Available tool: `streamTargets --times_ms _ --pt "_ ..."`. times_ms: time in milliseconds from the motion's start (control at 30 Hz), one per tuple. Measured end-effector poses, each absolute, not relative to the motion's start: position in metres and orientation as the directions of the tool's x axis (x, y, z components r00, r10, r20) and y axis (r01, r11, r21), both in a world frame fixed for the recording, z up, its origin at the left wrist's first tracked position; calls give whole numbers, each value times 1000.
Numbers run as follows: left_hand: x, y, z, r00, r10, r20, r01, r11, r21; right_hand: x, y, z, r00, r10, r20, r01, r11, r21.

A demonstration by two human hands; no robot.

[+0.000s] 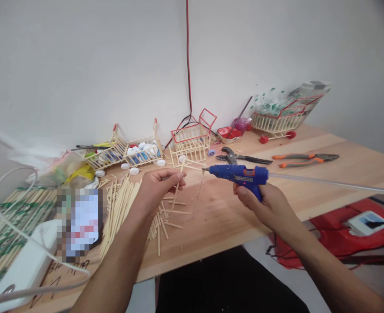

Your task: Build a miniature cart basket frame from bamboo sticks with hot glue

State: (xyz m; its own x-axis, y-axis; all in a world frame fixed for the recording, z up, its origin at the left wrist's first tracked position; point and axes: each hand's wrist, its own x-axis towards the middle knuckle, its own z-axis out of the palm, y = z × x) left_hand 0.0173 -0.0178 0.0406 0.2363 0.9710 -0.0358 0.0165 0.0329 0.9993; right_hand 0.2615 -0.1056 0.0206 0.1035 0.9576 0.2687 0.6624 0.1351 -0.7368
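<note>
My left hand pinches a small frame of thin wooden sticks between thumb and fingers, above the table. My right hand is wrapped round the handle of a blue hot glue gun. Its nozzle points left and meets the upper right corner of the stick frame. A clear glue stick juts from the gun's back, and a small red light glows on its side. Below my left hand, cut sticks lie scattered beside a pile of longer sticks.
Along the wall stand small stick carts, one with red trim and another holding plastic packets. A bowl of red paint, dark-handled pliers and orange-handled pliers lie behind the gun. A white power strip sits left.
</note>
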Motion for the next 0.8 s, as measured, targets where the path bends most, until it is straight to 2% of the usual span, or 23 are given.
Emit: streamTargets --times_ms 133,267,400,567,667,800 --pt "17 -18 41 234 972 -33 14 30 999 262 -106 20 100 959 264 642 141 -754" --pt "18 -19 42 218 975 -37 21 33 999 263 -109 20 110 970 218 553 122 -824" --pt "18 -18 42 207 978 -39 24 35 999 263 -112 25 90 983 162 376 117 -919" --pt "17 -17 40 200 979 -40 4 40 999 263 -110 31 122 975 186 106 173 -979" --pt "16 -16 39 199 979 -42 2 43 999 267 -107 30 209 956 208 187 170 -968" --pt "16 -16 40 188 981 -39 -17 43 999 284 -106 30 282 929 242 537 56 -842"
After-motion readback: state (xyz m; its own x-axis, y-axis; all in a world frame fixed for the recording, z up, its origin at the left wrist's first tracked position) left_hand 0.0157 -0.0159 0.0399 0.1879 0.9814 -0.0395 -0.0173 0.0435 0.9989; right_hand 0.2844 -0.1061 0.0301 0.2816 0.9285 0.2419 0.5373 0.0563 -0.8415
